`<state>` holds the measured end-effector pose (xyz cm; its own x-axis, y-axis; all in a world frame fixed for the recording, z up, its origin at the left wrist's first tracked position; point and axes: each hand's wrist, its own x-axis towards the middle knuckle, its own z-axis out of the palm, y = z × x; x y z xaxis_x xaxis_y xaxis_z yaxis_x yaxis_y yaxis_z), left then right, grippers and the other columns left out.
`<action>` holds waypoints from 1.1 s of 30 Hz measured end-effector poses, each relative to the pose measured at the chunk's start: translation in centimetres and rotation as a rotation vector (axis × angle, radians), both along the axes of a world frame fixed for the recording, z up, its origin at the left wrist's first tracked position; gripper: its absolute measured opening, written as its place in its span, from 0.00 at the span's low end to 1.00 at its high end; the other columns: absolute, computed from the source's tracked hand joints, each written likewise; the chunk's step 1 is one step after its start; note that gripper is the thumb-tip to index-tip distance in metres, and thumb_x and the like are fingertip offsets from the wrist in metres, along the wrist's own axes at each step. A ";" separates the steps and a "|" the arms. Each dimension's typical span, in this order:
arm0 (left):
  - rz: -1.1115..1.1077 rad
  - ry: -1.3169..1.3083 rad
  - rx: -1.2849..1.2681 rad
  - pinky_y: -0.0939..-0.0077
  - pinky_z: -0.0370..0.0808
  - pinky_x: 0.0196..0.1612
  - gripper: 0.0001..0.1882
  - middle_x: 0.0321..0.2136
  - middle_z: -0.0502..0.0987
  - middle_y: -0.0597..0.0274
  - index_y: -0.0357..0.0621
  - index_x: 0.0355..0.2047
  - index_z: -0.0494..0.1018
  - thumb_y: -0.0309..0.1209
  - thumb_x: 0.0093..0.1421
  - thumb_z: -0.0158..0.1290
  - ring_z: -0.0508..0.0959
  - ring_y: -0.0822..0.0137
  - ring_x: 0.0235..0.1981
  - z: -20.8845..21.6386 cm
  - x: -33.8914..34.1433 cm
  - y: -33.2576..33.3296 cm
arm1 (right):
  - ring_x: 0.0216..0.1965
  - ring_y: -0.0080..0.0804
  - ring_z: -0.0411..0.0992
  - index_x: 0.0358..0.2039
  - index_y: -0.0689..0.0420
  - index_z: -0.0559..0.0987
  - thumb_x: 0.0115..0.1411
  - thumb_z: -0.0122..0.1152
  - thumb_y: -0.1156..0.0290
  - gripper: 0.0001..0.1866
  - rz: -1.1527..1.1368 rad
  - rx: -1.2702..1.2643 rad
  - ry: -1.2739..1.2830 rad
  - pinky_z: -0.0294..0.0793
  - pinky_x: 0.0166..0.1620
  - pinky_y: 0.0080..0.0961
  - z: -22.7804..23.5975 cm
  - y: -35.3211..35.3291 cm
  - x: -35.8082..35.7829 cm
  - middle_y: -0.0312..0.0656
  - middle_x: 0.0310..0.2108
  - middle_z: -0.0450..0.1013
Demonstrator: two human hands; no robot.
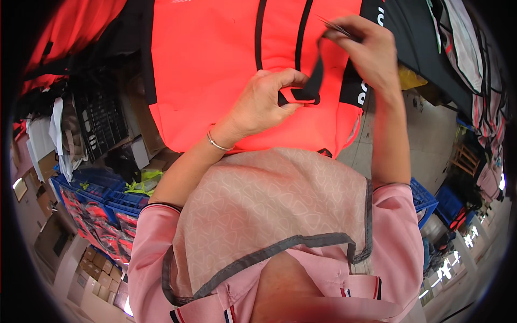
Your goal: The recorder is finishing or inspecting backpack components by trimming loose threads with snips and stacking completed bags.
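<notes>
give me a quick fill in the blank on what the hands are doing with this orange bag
1. The left hand pinches a black ____ on the orange bag.
2. The right hand holds small ____ at the strap's upper end.
3. The left wrist wears a thin ____.
4. Blue ____ stand on the floor at both sides.

Missing words: strap; scissors; bracelet; crates

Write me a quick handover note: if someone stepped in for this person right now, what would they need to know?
Left hand: pinching the lower end of a black strap against the bright orange bag.
Right hand: holding the strap's upper end, with a thin dark pointed tool between the fingers, possibly snips.
The bag lies over the person's lap, above a beige apron.
Done: the strap is lifted clear of the bag.
Left: cannot tell whether any trimming has been done.
</notes>
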<state>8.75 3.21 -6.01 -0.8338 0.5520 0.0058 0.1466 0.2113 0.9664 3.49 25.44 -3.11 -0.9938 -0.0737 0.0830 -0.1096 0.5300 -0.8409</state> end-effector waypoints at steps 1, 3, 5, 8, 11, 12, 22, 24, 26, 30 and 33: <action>0.034 0.246 -0.052 0.71 0.76 0.34 0.13 0.30 0.78 0.55 0.38 0.33 0.72 0.18 0.46 0.61 0.79 0.61 0.33 0.1 0.0 -0.1 | 0.31 0.22 0.77 0.36 0.62 0.82 0.54 0.63 0.76 0.08 0.053 -0.072 -0.115 0.75 0.37 0.19 1.9 0.8 1.1 0.40 0.29 0.80; 0.102 0.219 -0.046 0.73 0.77 0.37 0.16 0.33 0.79 0.55 0.37 0.35 0.72 0.16 0.45 0.62 0.80 0.61 0.35 -0.3 0.0 0.0 | 0.27 0.22 0.75 0.27 0.64 0.82 0.46 0.60 0.83 0.07 0.309 0.013 -0.330 0.75 0.35 0.17 6.0 3.2 4.1 0.39 0.25 0.78; 0.201 0.195 -0.073 0.75 0.77 0.40 0.18 0.36 0.80 0.55 0.36 0.36 0.72 0.14 0.43 0.62 0.81 0.61 0.36 -1.3 0.2 -0.4 | 0.23 0.24 0.75 0.25 0.64 0.83 0.42 0.63 0.82 0.06 0.635 -0.293 -0.684 0.73 0.27 0.18 6.3 5.4 6.0 0.41 0.23 0.78; 0.237 0.383 0.013 0.73 0.78 0.37 0.18 0.33 0.79 0.54 0.35 0.31 0.71 0.12 0.38 0.62 0.81 0.59 0.33 -2.3 -0.3 -0.5 | 0.27 0.25 0.76 0.31 0.66 0.82 0.46 0.65 0.81 0.09 0.680 -0.291 -0.785 0.76 0.33 0.19 5.1 5.5 8.0 0.41 0.27 0.78; 0.233 0.622 0.084 0.70 0.76 0.29 0.16 0.25 0.75 0.59 0.38 0.27 0.70 0.11 0.36 0.58 0.78 0.58 0.28 -2.4 -0.5 -0.3 | 0.33 0.22 0.76 0.39 0.66 0.80 0.47 0.65 0.80 0.16 0.102 -0.260 -0.593 0.75 0.38 0.19 3.9 2.4 9.8 0.39 0.33 0.78; 0.214 0.681 0.085 0.71 0.76 0.28 0.15 0.24 0.75 0.60 0.39 0.25 0.70 0.12 0.35 0.58 0.78 0.59 0.28 -2.4 -0.6 -0.3 | 0.37 0.19 0.73 0.44 0.66 0.77 0.51 0.64 0.80 0.18 0.004 -0.354 -0.511 0.73 0.42 0.17 3.6 1.2 10.0 0.36 0.36 0.76; 0.183 0.981 0.031 0.77 0.73 0.26 0.09 0.25 0.75 0.67 0.45 0.20 0.70 0.22 0.43 0.61 0.77 0.68 0.28 -2.3 -0.5 -0.4 | 0.27 0.33 0.76 0.34 0.58 0.81 0.55 0.68 0.66 0.10 0.031 0.164 -0.221 0.74 0.33 0.25 4.1 -0.8 9.3 0.43 0.27 0.78; 0.184 0.990 0.026 0.77 0.72 0.27 0.09 0.25 0.75 0.68 0.46 0.20 0.70 0.23 0.43 0.60 0.77 0.69 0.28 -2.3 -0.5 -0.4 | 0.26 0.35 0.76 0.33 0.57 0.81 0.55 0.69 0.65 0.10 0.043 0.193 -0.206 0.73 0.31 0.26 4.0 -0.9 9.2 0.42 0.26 0.77; 0.184 0.998 0.020 0.77 0.72 0.28 0.09 0.25 0.75 0.68 0.46 0.19 0.69 0.24 0.43 0.60 0.77 0.69 0.28 -2.3 -0.6 -0.4 | 0.25 0.37 0.75 0.32 0.56 0.82 0.54 0.69 0.64 0.10 0.075 0.276 -0.128 0.73 0.30 0.28 3.8 -1.1 9.2 0.42 0.25 0.76; 0.148 1.033 0.004 0.77 0.73 0.28 0.09 0.26 0.75 0.69 0.47 0.19 0.69 0.24 0.43 0.60 0.77 0.70 0.29 -2.3 -0.7 -0.3 | 0.25 0.39 0.74 0.31 0.55 0.81 0.53 0.70 0.64 0.10 0.069 0.336 -0.113 0.72 0.28 0.29 4.0 -1.4 9.3 0.42 0.24 0.76; 0.143 1.044 0.005 0.77 0.73 0.29 0.09 0.25 0.75 0.69 0.47 0.19 0.69 0.23 0.43 0.61 0.77 0.70 0.28 -2.2 -0.7 -0.2 | 0.24 0.32 0.75 0.29 0.57 0.81 0.55 0.68 0.66 0.08 0.063 0.388 -0.171 0.71 0.28 0.27 3.6 -1.1 9.6 0.40 0.24 0.77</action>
<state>8.04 3.03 -8.25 -0.4711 0.4471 0.7604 0.8806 0.2884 0.3760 13.11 24.33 0.50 -0.9834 -0.1283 -0.1280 -0.0286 0.8073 -0.5895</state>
